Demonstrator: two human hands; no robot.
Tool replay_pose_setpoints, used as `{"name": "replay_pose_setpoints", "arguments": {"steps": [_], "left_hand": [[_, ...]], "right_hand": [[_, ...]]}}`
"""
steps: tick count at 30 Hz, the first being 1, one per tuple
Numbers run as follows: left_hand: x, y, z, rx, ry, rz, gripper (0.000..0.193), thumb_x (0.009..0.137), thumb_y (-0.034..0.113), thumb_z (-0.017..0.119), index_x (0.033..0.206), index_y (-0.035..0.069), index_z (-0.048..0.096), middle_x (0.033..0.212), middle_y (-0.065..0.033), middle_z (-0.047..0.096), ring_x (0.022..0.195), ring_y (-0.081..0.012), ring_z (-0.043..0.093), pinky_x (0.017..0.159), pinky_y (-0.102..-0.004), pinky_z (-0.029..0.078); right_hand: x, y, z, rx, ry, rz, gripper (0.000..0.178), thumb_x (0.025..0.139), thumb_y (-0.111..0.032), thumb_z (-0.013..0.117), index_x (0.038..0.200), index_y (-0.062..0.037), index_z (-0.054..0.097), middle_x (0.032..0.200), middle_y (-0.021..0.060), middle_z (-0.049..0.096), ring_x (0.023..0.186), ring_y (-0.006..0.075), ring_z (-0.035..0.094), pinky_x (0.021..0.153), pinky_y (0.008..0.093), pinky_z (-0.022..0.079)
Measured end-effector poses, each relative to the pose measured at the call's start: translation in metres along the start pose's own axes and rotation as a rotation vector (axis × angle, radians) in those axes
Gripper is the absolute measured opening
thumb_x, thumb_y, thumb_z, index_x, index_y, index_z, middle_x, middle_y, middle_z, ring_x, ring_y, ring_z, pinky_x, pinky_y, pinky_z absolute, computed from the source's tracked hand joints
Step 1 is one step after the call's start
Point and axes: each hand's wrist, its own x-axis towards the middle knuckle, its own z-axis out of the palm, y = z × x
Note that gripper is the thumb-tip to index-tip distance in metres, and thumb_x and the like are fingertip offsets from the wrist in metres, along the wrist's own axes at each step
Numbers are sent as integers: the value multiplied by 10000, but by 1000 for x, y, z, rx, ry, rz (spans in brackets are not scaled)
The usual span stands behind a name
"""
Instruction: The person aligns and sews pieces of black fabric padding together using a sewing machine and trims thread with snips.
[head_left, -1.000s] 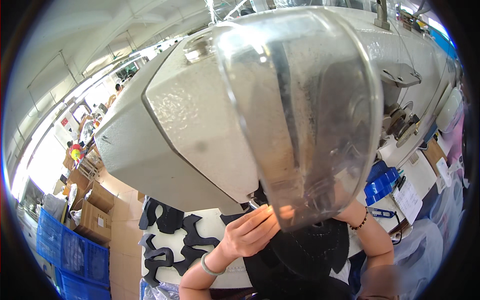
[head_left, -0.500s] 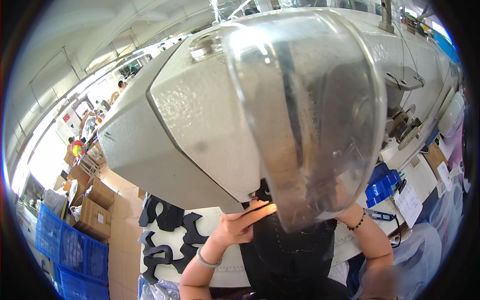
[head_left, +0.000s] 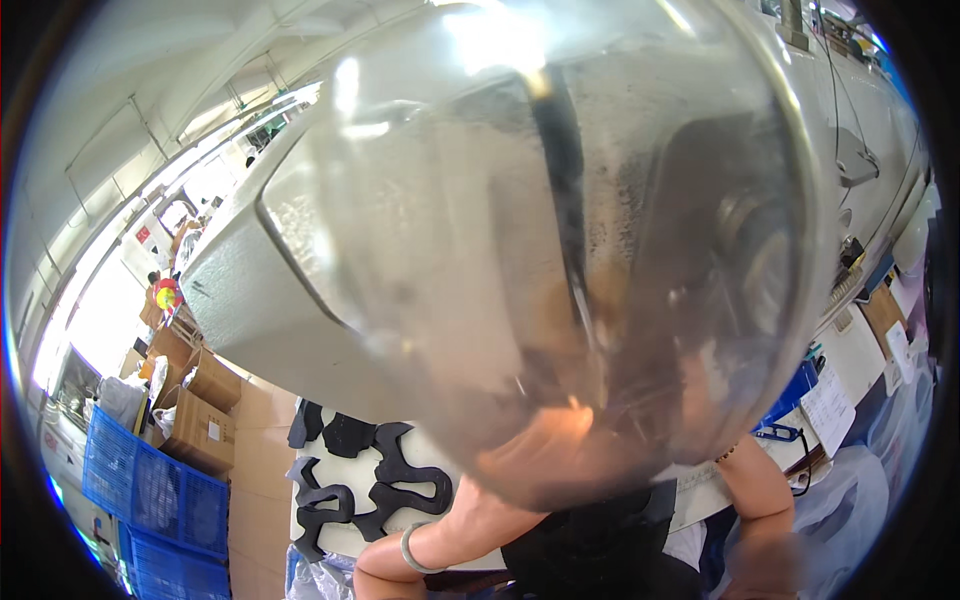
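A clear curved cover (head_left: 450, 250) on the grey sewing machine (head_left: 265, 300) fills the middle of the view and blurs what lies behind it. Through its lower part shows my left hand (head_left: 535, 440), beside a bright spot of light; its fingers are smeared. Below the cover, a stitched black piece (head_left: 600, 545) lies between my forearms. My right hand (head_left: 695, 405) is only a faint shape through the cover's lower right, its fingers hidden. The wrist with a beaded bracelet comes out beneath the rim. Whether either hand grips the black piece cannot be seen.
Several cut black pieces (head_left: 325, 500) lie on the white table left of my left arm. To the right are a blue plastic object (head_left: 795, 390), a written sheet (head_left: 828, 410) and clear plastic bags (head_left: 850, 500). Blue crates (head_left: 155, 480) and cardboard boxes (head_left: 197, 430) stand on the floor at left.
The clear cover now looms larger and hides more of the machine and both hands. My left hand, seen plainly below the machine before, is now behind the cover, slightly further right.
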Motion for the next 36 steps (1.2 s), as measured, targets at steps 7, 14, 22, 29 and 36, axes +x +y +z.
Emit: {"name": "replay_pose_setpoints", "arguments": {"steps": [7, 14, 22, 29, 36], "left_hand": [[14, -5, -10, -72, -85, -11, 281, 696, 194, 742, 865, 2, 625, 912, -81, 594, 847, -223, 618, 691, -294, 512], [11, 1, -6, -29, -57, -60, 308, 674, 143, 724, 906, -23, 609, 963, -104, 585, 918, -250, 610, 681, -301, 516], [-7, -3, 23, 147, 133, -84, 309, 652, 7, 628, 960, -16, 628, 1018, -112, 598, 944, -276, 609, 736, -351, 522], [-7, -19, 38, -54, 276, -121, 317, 636, -43, 599, 946, -5, 656, 924, -116, 634, 789, -284, 625, 708, -358, 512], [-26, -48, 59, -235, 261, -146, 315, 662, -22, 633, 970, 29, 667, 761, -78, 568, 658, -230, 572, 615, -315, 490]], "right_hand": [[28, -31, -23, -220, 45, -393, 184, 731, -127, 653, 913, -143, 672, 995, 15, 646, 995, 179, 587, 943, 411, 379], [37, -68, -36, -377, -95, -257, 175, 727, -180, 673, 899, -152, 659, 958, 9, 637, 979, 205, 551, 877, 375, 334], [40, -108, -37, -619, -68, -413, 271, 716, -108, 661, 982, -58, 678, 987, 60, 616, 943, 284, 565, 861, 470, 391], [45, -120, -33, -745, -8, -550, 231, 702, -156, 650, 912, -61, 662, 916, 79, 598, 792, 244, 584, 739, 409, 477], [28, -114, -17, -760, -3, -443, 307, 700, -29, 675, 1007, -23, 661, 980, 87, 586, 880, 252, 585, 760, 428, 456]]}}
